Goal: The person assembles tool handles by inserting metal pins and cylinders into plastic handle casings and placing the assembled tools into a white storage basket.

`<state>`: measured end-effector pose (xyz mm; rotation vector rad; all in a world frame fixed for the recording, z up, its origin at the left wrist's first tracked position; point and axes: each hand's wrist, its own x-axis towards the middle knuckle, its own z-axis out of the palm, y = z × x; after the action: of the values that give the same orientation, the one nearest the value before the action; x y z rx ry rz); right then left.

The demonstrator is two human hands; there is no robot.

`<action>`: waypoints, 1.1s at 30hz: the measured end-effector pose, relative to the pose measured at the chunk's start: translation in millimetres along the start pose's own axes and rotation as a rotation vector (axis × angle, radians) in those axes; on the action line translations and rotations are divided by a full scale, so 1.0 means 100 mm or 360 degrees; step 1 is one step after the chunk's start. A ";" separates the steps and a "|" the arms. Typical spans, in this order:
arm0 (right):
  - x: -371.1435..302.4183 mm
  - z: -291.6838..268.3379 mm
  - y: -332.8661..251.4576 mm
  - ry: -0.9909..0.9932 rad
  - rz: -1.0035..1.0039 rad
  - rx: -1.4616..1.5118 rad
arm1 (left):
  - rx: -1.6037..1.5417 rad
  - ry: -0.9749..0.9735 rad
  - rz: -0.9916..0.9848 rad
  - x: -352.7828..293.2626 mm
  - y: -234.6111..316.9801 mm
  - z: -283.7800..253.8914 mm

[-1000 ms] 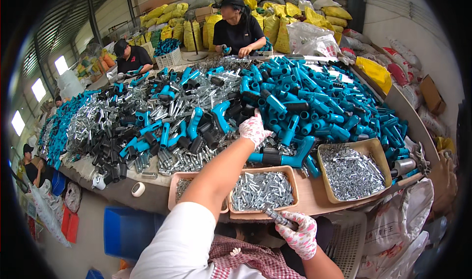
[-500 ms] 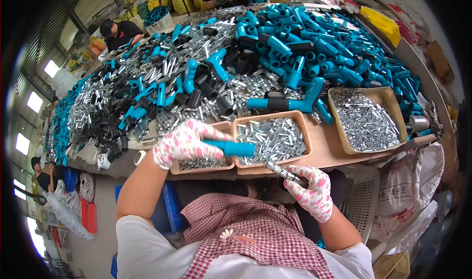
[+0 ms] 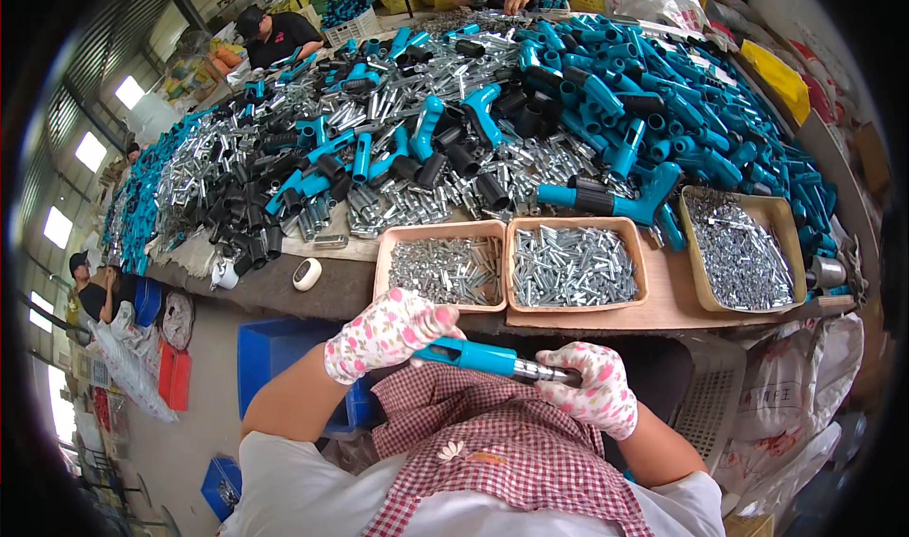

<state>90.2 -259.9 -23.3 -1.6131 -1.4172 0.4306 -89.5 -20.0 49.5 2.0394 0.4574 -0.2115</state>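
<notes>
Both my hands wear white gloves with a pink flower print. My left hand [image 3: 390, 336] is closed around the left end of a teal plastic tube-shaped housing [image 3: 483, 356] with a cut-out in its side. In my right hand [image 3: 595, 385] a shiny metal shaft [image 3: 538, 370] is gripped. The shaft lies in line with the housing, and its left end meets or enters the housing's right end; how deep it sits is hidden. Both parts are held above my lap, over a red checked apron [image 3: 502, 433].
Small metal pins fill a left tray [image 3: 381, 274], a middle tray [image 3: 578, 306] and a right tray [image 3: 798, 243] along the table's near edge. Behind them rises a heap of teal housings [image 3: 701, 111], black sleeves and metal shafts. Two people work across the table. A blue crate [image 3: 260, 366] stands below.
My left hand has brought the teal housing down and toward me from over the trays. The metal shaft now meets its right end. The whole view has shifted slightly.
</notes>
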 end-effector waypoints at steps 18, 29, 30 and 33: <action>0.05 0.30 -0.05 -0.0399 0.0314 0.0042 | -0.0534 -0.0020 -0.0520 0.09 -0.04 0.29; 0.11 0.32 -0.05 -0.0543 0.0436 0.0202 | -0.0366 -0.0120 -0.0427 0.00 -0.23 0.33; 0.11 0.33 -0.07 -0.0547 0.0407 0.0183 | -0.0354 -0.0087 -0.0438 -0.02 -0.16 0.31; 0.09 0.35 -0.13 -0.0560 0.0386 0.0171 | -0.0770 -0.0142 -0.0608 0.03 -0.26 0.27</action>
<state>58.5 -238.5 -28.8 -1.6839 -1.4254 0.9550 -96.7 -31.9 14.0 1.4539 0.7610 -0.3804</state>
